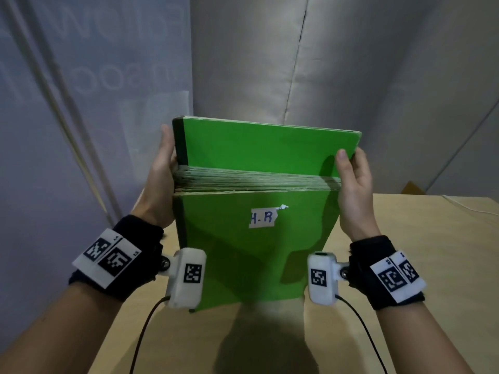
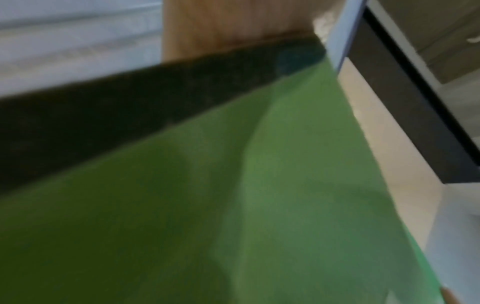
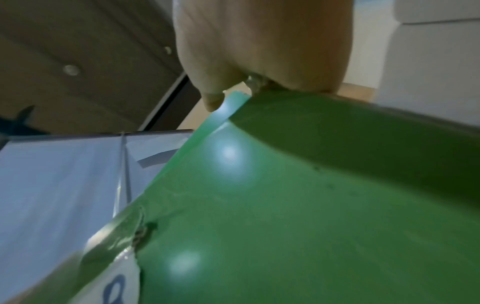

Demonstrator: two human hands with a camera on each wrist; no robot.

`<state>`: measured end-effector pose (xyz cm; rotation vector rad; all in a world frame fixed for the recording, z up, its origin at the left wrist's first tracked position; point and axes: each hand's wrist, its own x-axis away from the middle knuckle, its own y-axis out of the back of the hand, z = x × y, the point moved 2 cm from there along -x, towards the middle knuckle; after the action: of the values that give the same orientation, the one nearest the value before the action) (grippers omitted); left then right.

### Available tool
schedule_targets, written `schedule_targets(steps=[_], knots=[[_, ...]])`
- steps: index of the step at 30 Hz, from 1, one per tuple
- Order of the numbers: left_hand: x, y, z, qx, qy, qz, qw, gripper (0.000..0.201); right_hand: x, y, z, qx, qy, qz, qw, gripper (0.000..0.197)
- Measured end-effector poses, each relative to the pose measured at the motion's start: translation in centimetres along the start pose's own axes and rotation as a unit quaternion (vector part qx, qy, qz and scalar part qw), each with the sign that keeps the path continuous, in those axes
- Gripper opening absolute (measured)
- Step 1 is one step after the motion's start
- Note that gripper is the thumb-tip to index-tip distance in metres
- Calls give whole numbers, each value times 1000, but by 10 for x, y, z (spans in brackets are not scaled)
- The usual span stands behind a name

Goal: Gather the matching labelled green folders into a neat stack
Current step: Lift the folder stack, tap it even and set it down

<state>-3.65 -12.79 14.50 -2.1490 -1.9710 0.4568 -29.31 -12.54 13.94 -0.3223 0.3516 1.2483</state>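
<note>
A thick stack of green folders stands on edge on the wooden table, upper edges toward me. The nearest folder bears a white label reading "H.R". One taller folder rises behind the rest. My left hand grips the stack's left side beside the dark green spine strip. My right hand grips the right side, thumb on the tall folder's front. The left wrist view is filled by a blurred green cover. The right wrist view shows my fingers on a cover's corner.
A grey-blue banner hangs at the left and a grey fabric backdrop stands behind the table. A white cable lies at the table's far right edge, beside a brown cardboard corner. Bare tabletop lies to the right of the stack.
</note>
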Motion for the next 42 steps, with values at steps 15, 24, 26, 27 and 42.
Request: schedule_targets(steps=[15,24,26,27,42], knots=[[25,37,88,-144,-53,-21,988,87,44,18,-94,-23,-179,127,975,97],[9,24,70,-166,-120,-42,978,66,37,15,-79,-45,-147,22,988,76],[4,21,64,-165,-132,-34,977,80,33,18,-74,-44,-130,6,991,75],[2,20,63,-161,-130,-32,978,82,31,19,-73,-40,-125,4,991,68],[10,28,108,-63,-64,-15,996,103,53,34,-105,-42,-188,60,979,111]])
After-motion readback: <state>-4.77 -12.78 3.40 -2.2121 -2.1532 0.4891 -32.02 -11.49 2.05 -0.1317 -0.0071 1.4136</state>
